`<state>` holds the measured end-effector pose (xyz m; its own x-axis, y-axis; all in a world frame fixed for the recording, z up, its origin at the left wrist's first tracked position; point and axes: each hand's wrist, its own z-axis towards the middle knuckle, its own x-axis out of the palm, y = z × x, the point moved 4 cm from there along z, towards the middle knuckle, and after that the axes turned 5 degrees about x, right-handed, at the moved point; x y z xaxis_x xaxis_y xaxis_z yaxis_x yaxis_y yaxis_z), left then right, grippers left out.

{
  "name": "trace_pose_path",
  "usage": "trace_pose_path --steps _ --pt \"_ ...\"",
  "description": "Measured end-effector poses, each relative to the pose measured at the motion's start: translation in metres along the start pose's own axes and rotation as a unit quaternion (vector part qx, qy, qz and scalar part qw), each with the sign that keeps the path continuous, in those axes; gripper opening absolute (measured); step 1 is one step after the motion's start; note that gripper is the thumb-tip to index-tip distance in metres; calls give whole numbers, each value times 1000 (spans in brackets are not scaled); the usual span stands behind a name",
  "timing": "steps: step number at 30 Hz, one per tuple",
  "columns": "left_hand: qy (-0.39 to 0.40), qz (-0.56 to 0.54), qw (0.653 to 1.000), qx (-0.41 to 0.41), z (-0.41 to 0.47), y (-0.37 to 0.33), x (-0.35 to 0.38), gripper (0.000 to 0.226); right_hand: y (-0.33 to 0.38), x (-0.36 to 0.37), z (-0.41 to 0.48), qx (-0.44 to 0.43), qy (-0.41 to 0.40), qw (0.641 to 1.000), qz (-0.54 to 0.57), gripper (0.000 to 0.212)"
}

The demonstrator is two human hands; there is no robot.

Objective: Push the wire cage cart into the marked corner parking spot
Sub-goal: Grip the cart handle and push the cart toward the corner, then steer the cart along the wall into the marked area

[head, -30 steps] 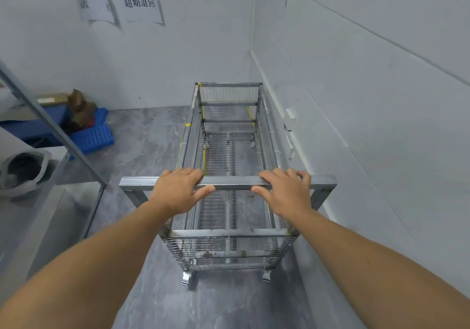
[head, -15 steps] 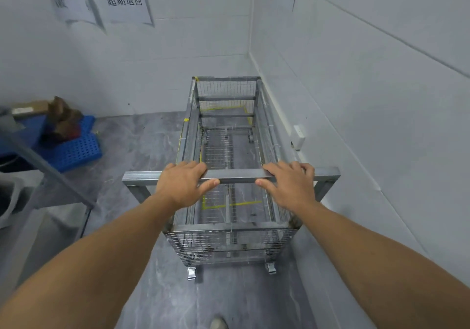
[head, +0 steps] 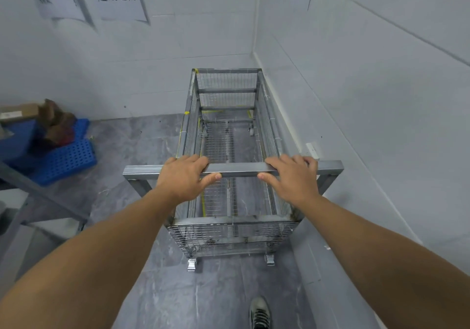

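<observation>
The wire cage cart (head: 229, 156) stands lengthwise in the corner, its far end near the back wall (head: 152, 69) and its right side just beside the right wall (head: 368, 100). Its handle bar (head: 239, 169) crosses the near end, with the left hand (head: 184, 176) and right hand (head: 292, 176) on it, side by side. Floor tape lines (head: 203, 201) show through the cart's mesh. Left of the cart, against the back wall, lies a pallet (head: 66, 158), with a metal rack (head: 38, 196) nearer. A shoe (head: 259, 312) stands behind the cart.

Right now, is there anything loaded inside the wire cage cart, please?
No, the wire cage cart is empty; only its mesh floor and the grey floor beneath show through.
</observation>
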<state>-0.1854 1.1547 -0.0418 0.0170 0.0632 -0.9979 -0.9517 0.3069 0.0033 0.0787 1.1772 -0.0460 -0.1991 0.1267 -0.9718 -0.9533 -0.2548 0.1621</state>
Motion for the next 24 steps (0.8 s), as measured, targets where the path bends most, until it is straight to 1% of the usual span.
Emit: trace_pose_path --steps 4,8,14,19,24 --pt "-7 2 1000 -13 34 13 2 64 -9 8 39 -5 3 1000 -2 44" --pt "2 4 1000 -22 70 22 6 63 -21 12 77 -7 17 1000 -7 45" --pt "2 4 999 -33 113 30 9 62 -39 18 121 -17 14 1000 -7 45" --pt "1 7 999 -34 142 38 12 64 -47 22 152 -21 18 1000 -11 49" --pt "3 4 1000 -22 170 48 13 61 -55 25 180 -17 21 1000 -8 45"
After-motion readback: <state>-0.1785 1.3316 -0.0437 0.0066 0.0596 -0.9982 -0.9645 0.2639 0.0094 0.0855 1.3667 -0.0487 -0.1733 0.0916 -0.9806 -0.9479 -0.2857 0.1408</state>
